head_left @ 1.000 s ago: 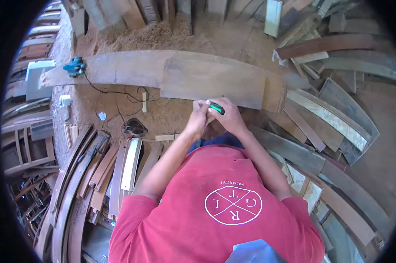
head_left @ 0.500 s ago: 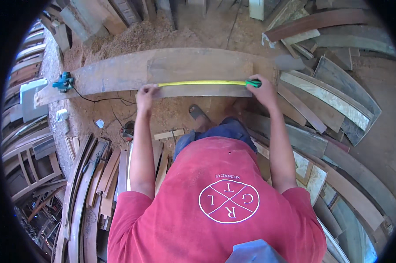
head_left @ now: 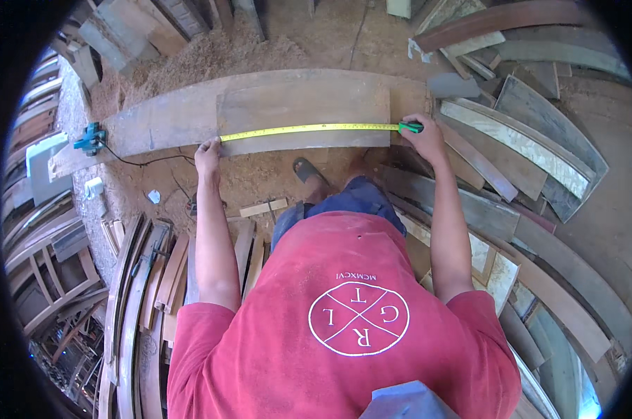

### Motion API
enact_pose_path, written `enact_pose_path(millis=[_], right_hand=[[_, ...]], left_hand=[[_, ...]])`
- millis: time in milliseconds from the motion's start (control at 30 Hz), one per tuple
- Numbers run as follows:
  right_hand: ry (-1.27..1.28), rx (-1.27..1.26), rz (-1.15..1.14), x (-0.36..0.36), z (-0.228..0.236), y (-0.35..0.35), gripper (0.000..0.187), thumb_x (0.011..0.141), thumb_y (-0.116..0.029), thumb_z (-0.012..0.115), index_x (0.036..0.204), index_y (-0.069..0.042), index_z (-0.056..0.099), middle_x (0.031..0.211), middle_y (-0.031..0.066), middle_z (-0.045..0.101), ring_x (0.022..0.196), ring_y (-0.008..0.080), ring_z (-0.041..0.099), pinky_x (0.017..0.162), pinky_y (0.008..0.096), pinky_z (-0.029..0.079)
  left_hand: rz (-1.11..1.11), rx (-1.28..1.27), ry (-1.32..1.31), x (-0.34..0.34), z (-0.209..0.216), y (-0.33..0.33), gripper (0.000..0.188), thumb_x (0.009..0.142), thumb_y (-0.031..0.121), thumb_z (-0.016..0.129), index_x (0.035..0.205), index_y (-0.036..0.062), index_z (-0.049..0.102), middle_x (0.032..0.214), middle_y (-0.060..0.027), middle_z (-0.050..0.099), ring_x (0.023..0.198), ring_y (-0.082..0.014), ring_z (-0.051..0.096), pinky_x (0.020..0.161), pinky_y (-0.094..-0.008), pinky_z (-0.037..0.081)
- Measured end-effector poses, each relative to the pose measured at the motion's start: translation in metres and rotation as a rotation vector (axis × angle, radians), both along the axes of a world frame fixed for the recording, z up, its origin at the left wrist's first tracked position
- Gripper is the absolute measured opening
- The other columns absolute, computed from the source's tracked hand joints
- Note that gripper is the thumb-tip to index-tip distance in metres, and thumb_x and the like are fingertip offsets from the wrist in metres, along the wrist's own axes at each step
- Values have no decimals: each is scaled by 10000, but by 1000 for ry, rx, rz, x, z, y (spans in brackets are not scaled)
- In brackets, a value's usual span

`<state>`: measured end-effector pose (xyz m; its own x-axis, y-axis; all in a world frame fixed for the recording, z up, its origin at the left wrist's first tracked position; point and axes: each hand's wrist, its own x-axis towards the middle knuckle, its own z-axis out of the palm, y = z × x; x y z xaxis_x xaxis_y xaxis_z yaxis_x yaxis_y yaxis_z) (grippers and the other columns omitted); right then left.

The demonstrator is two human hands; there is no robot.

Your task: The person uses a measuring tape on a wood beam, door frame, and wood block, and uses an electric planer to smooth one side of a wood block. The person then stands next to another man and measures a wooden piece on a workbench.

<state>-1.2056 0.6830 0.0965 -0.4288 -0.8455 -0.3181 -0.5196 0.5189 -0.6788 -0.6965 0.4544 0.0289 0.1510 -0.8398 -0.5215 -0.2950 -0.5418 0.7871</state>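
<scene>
Since a second ago, the left hand [head_left: 207, 157] and right hand [head_left: 427, 140] have spread apart, stretching a yellow tape blade [head_left: 309, 128] along the wooden panel [head_left: 302, 101]. Well left of that panel I see a teal power tool [head_left: 90, 138]. At the panel's left end, the left grip pinches the blade's end; just past its right end, the right grip is closed around the green case [head_left: 409, 127]. Farther right of the panel lie boards [head_left: 529, 148].
</scene>
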Motion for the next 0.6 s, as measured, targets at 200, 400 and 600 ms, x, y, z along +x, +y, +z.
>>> enact_pose_path(millis=[200,400,600], right_hand=[[-2,-16,12,-6,1,2,329,773,-219,752,1054,-62,685,1004,132,705,949,276,680,850,367,519],[38,-55,7,-22,-7,12,304,767,-191,759,1036,-65,696,961,132,715,921,257,691,839,359,526],[-127,38,-100,-37,-15,22,283,779,-183,754,1030,-65,697,878,106,717,817,217,695,760,337,530]], left_hand=[[23,-61,18,6,-14,1,228,909,169,705,1038,-16,675,866,-2,656,755,-87,560,693,-247,451],[22,-93,-21,-1,-6,5,203,904,153,711,1007,-20,684,829,-9,667,735,-91,573,703,-246,460],[13,-143,-100,-5,2,11,237,900,177,715,1021,-27,724,874,-42,710,753,-100,612,702,-261,487]])
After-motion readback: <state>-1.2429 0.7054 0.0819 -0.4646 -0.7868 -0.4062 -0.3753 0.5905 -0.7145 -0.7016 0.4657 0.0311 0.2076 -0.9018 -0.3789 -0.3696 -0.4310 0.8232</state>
